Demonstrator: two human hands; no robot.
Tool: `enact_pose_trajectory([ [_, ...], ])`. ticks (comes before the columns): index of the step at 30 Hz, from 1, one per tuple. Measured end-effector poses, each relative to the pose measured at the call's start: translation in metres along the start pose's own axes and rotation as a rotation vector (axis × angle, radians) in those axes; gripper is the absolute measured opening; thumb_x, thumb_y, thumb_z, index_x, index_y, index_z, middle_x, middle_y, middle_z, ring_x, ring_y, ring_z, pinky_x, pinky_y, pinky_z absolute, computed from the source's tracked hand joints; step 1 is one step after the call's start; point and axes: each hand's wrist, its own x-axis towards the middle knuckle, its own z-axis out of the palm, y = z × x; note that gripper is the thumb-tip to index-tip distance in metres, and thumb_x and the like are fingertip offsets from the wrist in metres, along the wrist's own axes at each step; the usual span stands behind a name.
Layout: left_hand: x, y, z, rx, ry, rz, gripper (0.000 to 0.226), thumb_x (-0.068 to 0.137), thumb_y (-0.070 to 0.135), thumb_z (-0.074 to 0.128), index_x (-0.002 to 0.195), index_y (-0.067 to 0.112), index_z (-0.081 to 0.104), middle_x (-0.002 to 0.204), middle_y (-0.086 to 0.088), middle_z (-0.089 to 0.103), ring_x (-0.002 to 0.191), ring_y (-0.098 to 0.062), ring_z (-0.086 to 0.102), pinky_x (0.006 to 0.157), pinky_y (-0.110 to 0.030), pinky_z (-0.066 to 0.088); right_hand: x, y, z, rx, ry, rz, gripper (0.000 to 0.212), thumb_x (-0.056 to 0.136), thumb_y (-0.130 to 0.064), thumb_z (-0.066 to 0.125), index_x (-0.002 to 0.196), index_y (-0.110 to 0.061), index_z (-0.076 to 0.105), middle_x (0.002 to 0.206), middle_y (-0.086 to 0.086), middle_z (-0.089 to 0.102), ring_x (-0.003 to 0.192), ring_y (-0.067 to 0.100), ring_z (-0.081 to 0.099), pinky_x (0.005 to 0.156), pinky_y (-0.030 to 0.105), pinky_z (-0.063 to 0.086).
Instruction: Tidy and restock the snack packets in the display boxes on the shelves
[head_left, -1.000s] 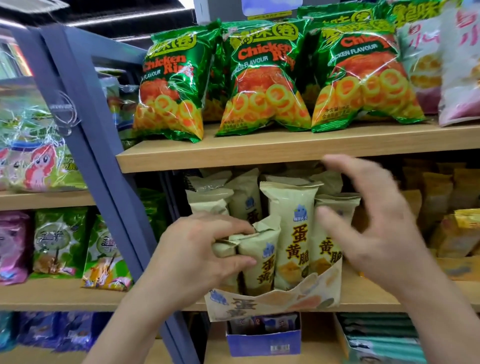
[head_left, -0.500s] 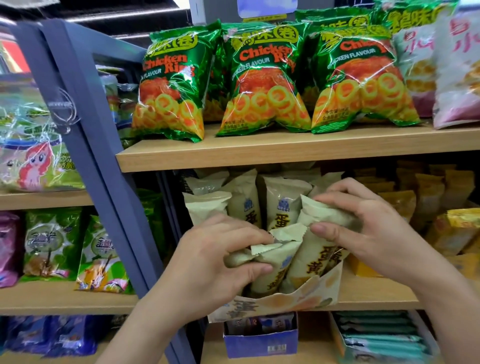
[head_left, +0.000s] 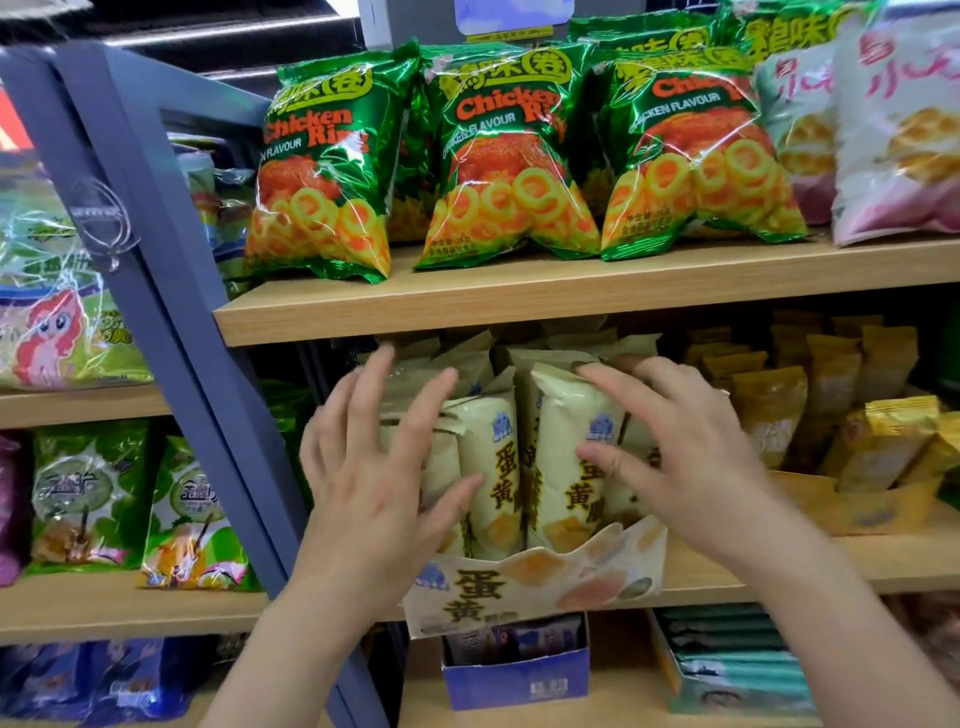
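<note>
the cream snack packets (head_left: 563, 467) stand upright in the display box (head_left: 535, 582) at the front edge of the middle shelf (head_left: 893, 566), near its left end beside the blue post (head_left: 171, 322). the box's printed front hangs over that edge.

the left hand (head_left: 363, 478) is smeared with blur. it is released, with fingers spread straight against the packets on the box's left side, and it covers them, so i can't count them. the right hand (head_left: 691, 457) is released too. its fingers reach over the top of a right-side packet and its thumb lies on the front, not curled round.

the rear packets fade into the shadow under the upper shelf (head_left: 519, 301), and their tops are hard to make out. green chicken ring bags (head_left: 509, 156) line that shelf's front edge, and the ones behind them are cut off at the top. yellow packets (head_left: 831, 395) further right on the middle shelf are too soft to read.
</note>
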Motion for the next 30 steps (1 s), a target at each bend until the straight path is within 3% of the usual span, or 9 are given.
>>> enact_pose_trajectory([
  [3,-0.032,0.019,-0.001,0.035,0.211,0.227,0.052,0.084,0.052,0.059,0.13,0.029,0.049,0.136,-0.011,0.04,0.12,-0.032,0.039,0.096,-0.047,0.034,-0.019,-0.008,0.01,-0.118,0.216,-0.08,0.056,0.094,-0.051,0.053,0.146,-0.035,0.037,0.146,0.008,0.036,0.136,0.03,0.032,0.107,0.051,0.031],
  [6,-0.065,0.022,0.023,0.112,0.121,0.289,0.042,0.085,0.054,0.057,0.118,0.029,0.057,0.113,-0.005,0.049,0.096,-0.027,0.048,0.075,-0.04,0.038,-0.046,-0.013,0.018,-0.012,0.347,-0.078,0.054,0.088,-0.045,0.058,0.138,-0.03,0.044,0.137,0.007,0.038,0.125,0.022,0.036,0.099,0.039,0.034],
  [10,-0.072,0.008,0.047,0.165,0.004,0.19,0.033,0.084,0.046,0.053,0.111,0.026,0.055,0.105,-0.003,0.048,0.09,-0.025,0.047,0.066,-0.037,0.041,-0.078,-0.013,0.048,0.091,0.178,0.06,0.044,0.091,-0.054,0.052,0.13,-0.034,0.046,0.121,-0.007,0.031,0.104,0.008,0.039,0.084,0.025,0.042],
  [12,-0.066,0.003,0.049,0.15,0.014,0.162,0.027,0.085,0.041,0.057,0.105,0.023,0.057,0.101,-0.003,0.05,0.088,-0.025,0.046,0.065,-0.037,0.043,-0.083,-0.008,0.063,0.094,0.104,0.101,0.048,0.089,-0.053,0.048,0.133,-0.035,0.045,0.124,-0.007,0.031,0.106,0.008,0.041,0.084,0.024,0.044],
  [17,-0.046,-0.014,0.062,0.144,-0.003,0.073,0.026,0.077,0.031,0.078,0.091,0.011,0.068,0.092,-0.008,0.055,0.082,-0.024,0.044,0.064,-0.035,0.045,-0.068,-0.007,0.078,0.074,0.017,0.083,0.057,0.094,-0.049,0.045,0.148,-0.036,0.031,0.138,-0.007,0.029,0.116,0.001,0.031,0.084,0.009,0.032],
  [20,-0.034,-0.02,0.074,0.157,-0.015,0.01,0.03,0.074,0.03,0.082,0.092,0.01,0.068,0.091,-0.009,0.054,0.081,-0.026,0.045,0.063,-0.036,0.045,-0.055,-0.003,0.082,0.108,-0.072,0.084,0.076,0.095,-0.037,0.056,0.152,-0.045,0.008,0.149,-0.012,0.014,0.134,0.004,0.022,0.097,0.017,0.038],
  [23,-0.028,-0.018,0.079,0.152,-0.03,-0.07,0.032,0.073,0.03,0.083,0.096,0.011,0.069,0.091,-0.007,0.052,0.084,-0.026,0.045,0.062,-0.036,0.046,-0.049,0.001,0.075,0.124,-0.171,0.103,0.084,0.097,-0.033,0.056,0.148,-0.053,-0.008,0.156,-0.017,0.001,0.144,0.006,0.011,0.108,0.024,0.033],
  [27,-0.03,-0.013,0.082,0.097,-0.042,-0.155,0.038,0.074,0.028,0.082,0.106,0.013,0.069,0.1,-0.007,0.053,0.094,-0.024,0.045,0.065,-0.032,0.045,-0.064,0.011,0.053,0.178,-0.153,0.072,0.085,0.096,-0.032,0.057,0.145,-0.059,-0.007,0.157,-0.028,-0.002,0.141,-0.006,0.015,0.107,0.016,0.031],
  [30,-0.037,-0.007,0.079,0.025,0.032,-0.214,0.044,0.077,0.024,0.079,0.118,0.016,0.066,0.111,-0.006,0.054,0.105,-0.022,0.045,0.077,-0.034,0.048,-0.083,0.025,0.021,0.262,-0.118,0.121,0.079,0.096,-0.032,0.059,0.143,-0.063,0.003,0.15,-0.036,0.016,0.131,-0.015,0.027,0.1,0.008,0.035],
])
